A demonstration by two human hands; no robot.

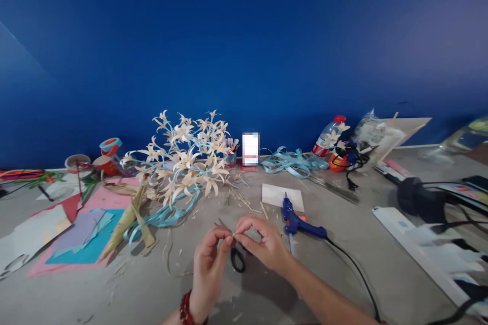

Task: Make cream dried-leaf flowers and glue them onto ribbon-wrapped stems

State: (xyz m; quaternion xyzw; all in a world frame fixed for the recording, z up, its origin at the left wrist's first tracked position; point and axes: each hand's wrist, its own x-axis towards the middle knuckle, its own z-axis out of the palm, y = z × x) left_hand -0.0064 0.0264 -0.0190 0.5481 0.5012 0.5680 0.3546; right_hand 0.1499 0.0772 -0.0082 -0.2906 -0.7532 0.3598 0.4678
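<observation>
My left hand (pixel 212 256) and my right hand (pixel 265 244) meet at the fingertips over the grey table (pixel 152 294). Both are closed in a pinch around a tiny pale piece (pixel 234 235), too small to name. Beneath them lies a pair of scissors (pixel 238 260) with black handles, its blades partly covered by my fingers. To the right of my right hand rests a blue hot glue gun (pixel 293 218), its nozzle end over a white card (pixel 272 195). Ahead and to the left stands a bunch of cream artificial flowers (pixel 185 157) with light blue stems.
Coloured paper sheets (pixel 82 233) and dried husks (pixel 125 221) lie at left. Light blue ribbon (pixel 285 162), a red-capped bottle (pixel 328 137) and a phone-like lit screen (pixel 250 148) stand along the blue partition (pixel 244 51). The glue gun's black cord (pixel 354 269) trails right. Scraps litter the table.
</observation>
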